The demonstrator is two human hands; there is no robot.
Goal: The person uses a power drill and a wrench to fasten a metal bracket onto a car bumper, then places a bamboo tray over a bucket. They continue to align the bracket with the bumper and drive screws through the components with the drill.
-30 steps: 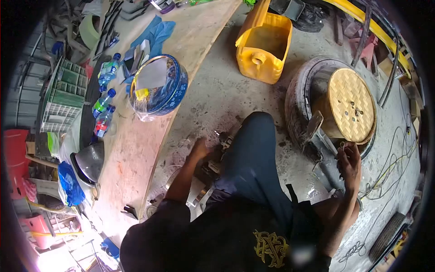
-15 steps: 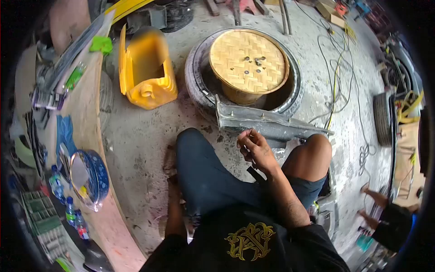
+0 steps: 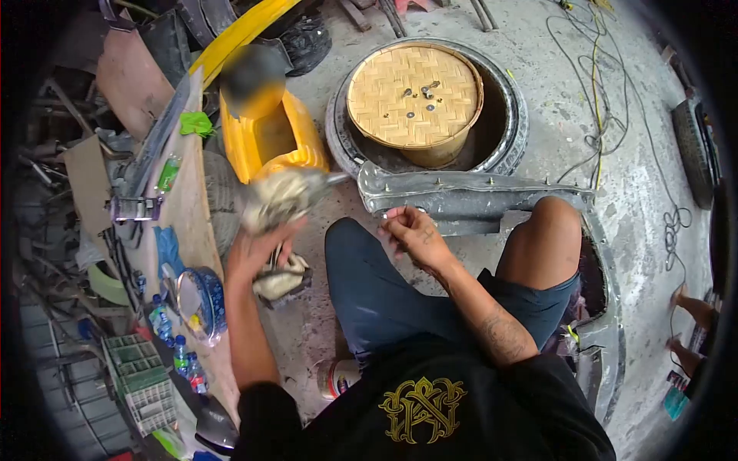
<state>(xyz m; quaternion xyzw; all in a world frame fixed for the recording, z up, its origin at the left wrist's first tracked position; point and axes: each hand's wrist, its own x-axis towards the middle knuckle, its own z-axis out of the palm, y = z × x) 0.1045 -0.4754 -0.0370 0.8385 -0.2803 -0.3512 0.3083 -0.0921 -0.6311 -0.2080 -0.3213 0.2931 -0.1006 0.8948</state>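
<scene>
A rough, stained concrete floor fills my view, with a long wooden table [image 3: 187,201] running down the left of the frame and loose cables [image 3: 598,115] trailing across the upper right. The left hand [image 3: 257,250], left of centre, is closed around a pale object [image 3: 280,196] that it holds up off the floor, just below the yellow jerrycan [image 3: 269,134]. The object is too blurred for me to tell what it is, though a thin metal tip pokes out toward the right. A second pale lump [image 3: 280,282] lies on the floor just under that hand. The right hand [image 3: 411,234] sits at centre frame above the knee, fingertips [image 3: 392,215] pinched together right at the lower edge of a long grey metal panel [image 3: 469,201]. Whether anything sits between them I cannot tell. Behind the panel a tyre [image 3: 336,131] lies flat, with a woven lid [image 3: 415,92] set on a tub in its hole and a few bolts [image 3: 421,94] lying on top. A blue tin [image 3: 206,301] and water bottles [image 3: 165,330] stand at the table's lower end, and a spray can [image 3: 338,376] lies by the person's hip. At the right edge I see another person's foot [image 3: 692,307].
</scene>
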